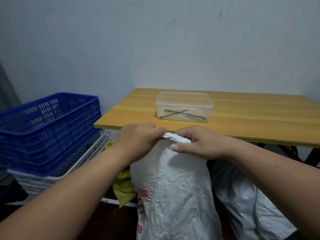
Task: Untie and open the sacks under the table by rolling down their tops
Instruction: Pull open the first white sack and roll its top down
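Gripping bunched neck of white sack (173,184): left hand (138,139) pinches its tip, right hand (199,144) wraps fingers round it, thumb in front. Sack stands at table (259,122) edge. No tie visible; top not yet rolled. Grey sack (251,205) beside it, closure out of view. Lidded box (184,106) on table holds cable ties.

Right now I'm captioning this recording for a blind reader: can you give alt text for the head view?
Both hands, left hand and right hand, grip the bunched top of a white woven sack standing before a wooden table. A clear lidded box sits on it; blue crates are stacked at left.
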